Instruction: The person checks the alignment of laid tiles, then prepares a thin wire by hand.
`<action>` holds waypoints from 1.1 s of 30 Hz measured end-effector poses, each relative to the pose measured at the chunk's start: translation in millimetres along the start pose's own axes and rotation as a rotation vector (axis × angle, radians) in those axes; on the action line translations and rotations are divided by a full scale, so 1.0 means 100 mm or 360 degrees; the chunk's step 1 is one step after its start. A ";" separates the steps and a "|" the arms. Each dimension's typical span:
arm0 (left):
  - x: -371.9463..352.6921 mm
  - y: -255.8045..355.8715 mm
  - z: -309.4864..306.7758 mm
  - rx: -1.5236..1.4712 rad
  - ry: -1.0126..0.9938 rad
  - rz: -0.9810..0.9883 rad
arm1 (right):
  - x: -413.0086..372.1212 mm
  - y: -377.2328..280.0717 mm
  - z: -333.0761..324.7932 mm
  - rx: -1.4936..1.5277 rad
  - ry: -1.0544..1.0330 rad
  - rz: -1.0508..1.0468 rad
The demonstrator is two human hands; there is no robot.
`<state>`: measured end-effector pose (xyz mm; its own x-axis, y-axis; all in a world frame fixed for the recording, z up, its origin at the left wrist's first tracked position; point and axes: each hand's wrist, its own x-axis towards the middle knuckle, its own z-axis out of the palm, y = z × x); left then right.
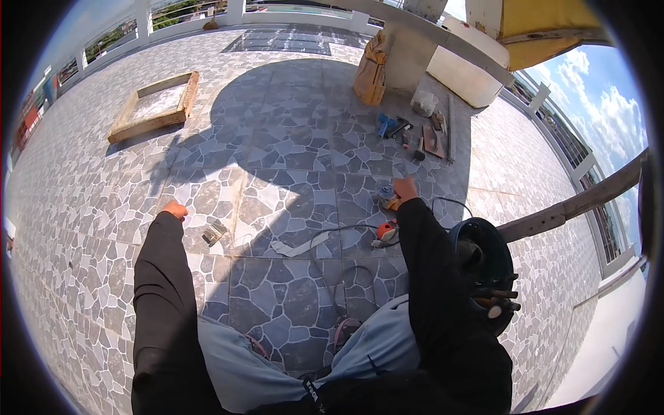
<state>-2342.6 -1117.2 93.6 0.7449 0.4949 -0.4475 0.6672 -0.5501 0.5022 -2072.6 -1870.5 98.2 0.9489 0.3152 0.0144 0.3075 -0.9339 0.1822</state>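
My left hand (176,209) is held over the sunlit tiled floor at the left, with its fingers curled. Just right of it and lower lies a small block-like piece (214,233). My right hand (405,189) is closed at an angle grinder (388,196), with the fingers wrapped against its yellow-orange body. Close below that hand lies an orange tape measure or similar tool (386,229). A torn white strip (301,245) rests on the floor between my hands, and a dark cord (346,227) runs beside it.
A wooden frame (153,106) lies at the upper left. Ahead on the right are a paper bag (371,70), a blue tool (384,124) and a trowel-like board (434,141). A dark bucket (508,249) with tools stands by my right arm, near a wooden beam (574,204).
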 end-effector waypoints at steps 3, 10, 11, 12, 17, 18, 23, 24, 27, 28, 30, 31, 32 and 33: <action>0.07 -0.26 0.05 -0.0302 0.0097 0.0176 | -0.03 0.05 0.09 -0.0225 0.0059 -0.0056; -0.48 0.30 0.05 -0.0408 -0.0215 0.0085 | -0.23 -0.14 -0.11 -0.0350 0.0187 -0.0124; -0.47 0.32 0.06 -0.0391 -0.0236 0.0119 | -0.27 -0.17 -0.20 -0.0356 0.0207 -0.0139; -0.45 0.35 0.08 -0.0387 -0.0241 0.0121 | -0.31 -0.20 -0.29 -0.0364 0.0228 -0.0156; -0.42 0.52 0.12 -0.0165 -0.0268 0.0206 | 0.05 -0.02 0.17 -0.0487 0.0482 -0.0328; -0.41 0.52 0.12 -0.0165 -0.0268 0.0207 | 0.05 -0.02 0.17 -0.0486 0.0482 -0.0328; -0.31 0.39 0.11 -0.0210 -0.0289 0.0211 | -0.04 0.01 0.10 -0.0067 -0.0028 -0.0120; -0.28 0.34 0.11 -0.0205 -0.0291 0.0212 | -0.05 0.02 0.08 0.0009 -0.0084 -0.0072; -0.02 0.08 0.14 -0.0215 -0.0238 0.0233 | -0.06 0.05 0.00 0.0237 -0.0251 0.0063; 0.19 -0.08 0.19 -0.0056 -0.0100 0.0382 | -0.08 0.05 -0.04 0.0313 -0.0307 0.0107; 0.22 -0.12 0.18 0.0106 0.0038 0.0528 | -0.16 -0.03 -0.20 0.0392 -0.0364 0.0151; 0.09 -0.01 0.13 0.0242 0.0227 0.0455 | -0.23 -0.15 -0.36 0.0111 -0.0312 0.0061; 0.06 0.06 0.11 0.0376 0.0417 0.0381 | -0.20 -0.15 -0.32 -0.0169 -0.0257 -0.0029; 0.07 0.19 0.14 0.0378 0.0418 0.0381 | -0.14 -0.17 -0.30 -0.0167 -0.0257 -0.0029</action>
<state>-2324.8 -1134.1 89.7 0.8734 0.4720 -0.1198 0.4803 -0.7947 0.3712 -2093.5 -1853.8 123.8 0.9450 0.2926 -0.1462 0.3234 -0.9030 0.2829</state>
